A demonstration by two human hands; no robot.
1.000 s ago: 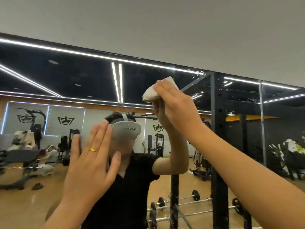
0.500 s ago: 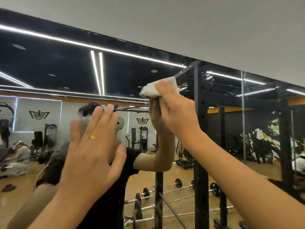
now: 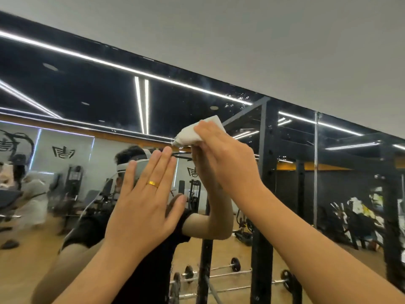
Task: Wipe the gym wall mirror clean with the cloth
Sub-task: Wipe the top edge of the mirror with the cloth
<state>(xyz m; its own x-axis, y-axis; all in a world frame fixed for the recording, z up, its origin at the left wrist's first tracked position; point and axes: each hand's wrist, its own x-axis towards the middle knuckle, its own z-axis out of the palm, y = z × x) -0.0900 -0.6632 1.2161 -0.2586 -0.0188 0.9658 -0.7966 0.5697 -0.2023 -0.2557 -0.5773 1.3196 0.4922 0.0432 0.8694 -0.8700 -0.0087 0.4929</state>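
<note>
**Pressing a white cloth high on the gym mirror**

The right hand sits just past centre at about one o'clock. Its fingers are curled round a wadded white cloth, which it holds against the wall mirror. Only the cloth's upper end shows, poking out toward eleven o'clock from the knuckles; the rest is hidden inside the grip.

The left hand is at seven o'clock from the cloth, raised flat to the glass. Its fingers are straight and close together, it holds nothing, and one finger wears a gold ring. Whether its palm touches the glass cannot be told. It covers much of the person's reflection behind it.

Both forearms are cut off by the lower edge of the view.

Small specks dot the glass near its slanted top edge at twelve to one o'clock, too fine to make out. At nine o'clock the reflected machines and figures are smeared and blurred. A black rack upright stands in the reflection at four o'clock. Barbells lie at six o'clock, partly hidden behind the arms.
</note>
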